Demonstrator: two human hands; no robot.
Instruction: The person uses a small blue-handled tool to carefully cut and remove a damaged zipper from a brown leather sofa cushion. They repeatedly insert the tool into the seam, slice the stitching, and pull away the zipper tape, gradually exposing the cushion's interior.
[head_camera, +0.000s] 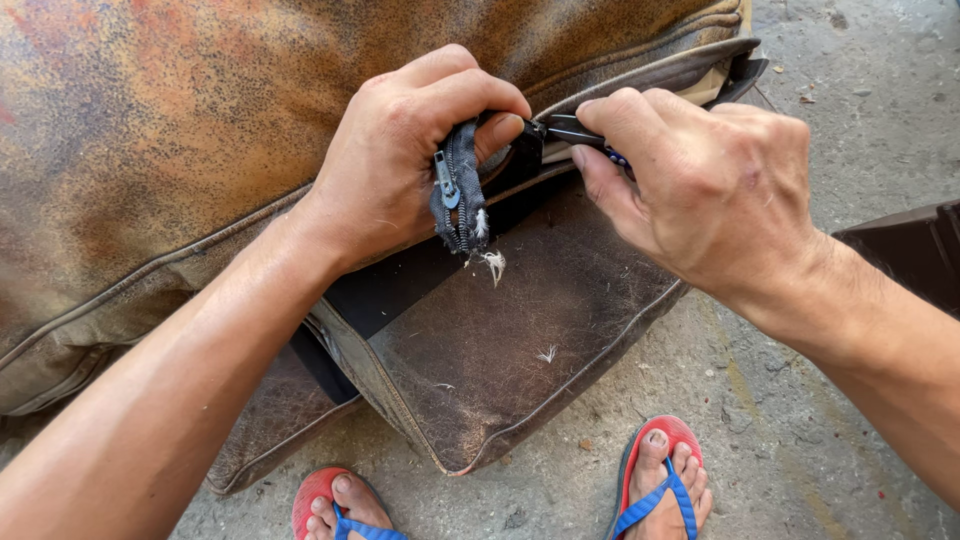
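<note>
**Blade close to my own fingers**

My left hand (400, 160) pinches the frayed zipper strip (457, 200) over the worn leather cushion (500, 340). My right hand (700, 190) grips a small dark tool (565, 130); one slip could nick my left fingers (500, 125) or tear the seam.

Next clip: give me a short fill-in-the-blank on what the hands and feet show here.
1. The left hand grips a frayed dark ____ strip.
2. The right hand holds a small dark ____ against the cushion.
3. Both feet wear red and ____ flip-flops.

Missing words: zipper; tool; blue
</note>
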